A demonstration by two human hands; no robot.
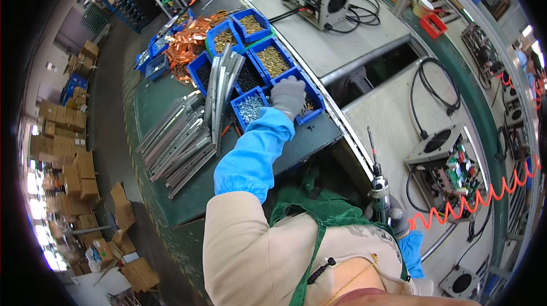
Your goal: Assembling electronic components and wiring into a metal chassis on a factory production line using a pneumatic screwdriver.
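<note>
My left hand (pixel 288 96), in a grey glove with a blue sleeve cover, reaches into a blue bin (pixel 318 113) of small brass-coloured screws. Its fingers look curled inwards, and their tips are hidden, so I cannot make out what they hold. On the right, my gloved right hand (pixel 400 221) grips an air screwdriver (pixel 380 193), whose long bit points up and away from me. An orange coiled air hose (pixel 476 206) runs off to the right from near this hand. Beside my left hand sits a blue bin with silvery screws (pixel 249 107).
More blue bins of brass and black fasteners (pixel 272 61) stand beyond. Metal strips (pixel 181 145) lie stacked on the green bench (pixel 171 92), with copper pieces (pixel 185 47) behind. Units with fans and circuit boards (pixel 447 155) rest on the line at right. Someone stands at the far left.
</note>
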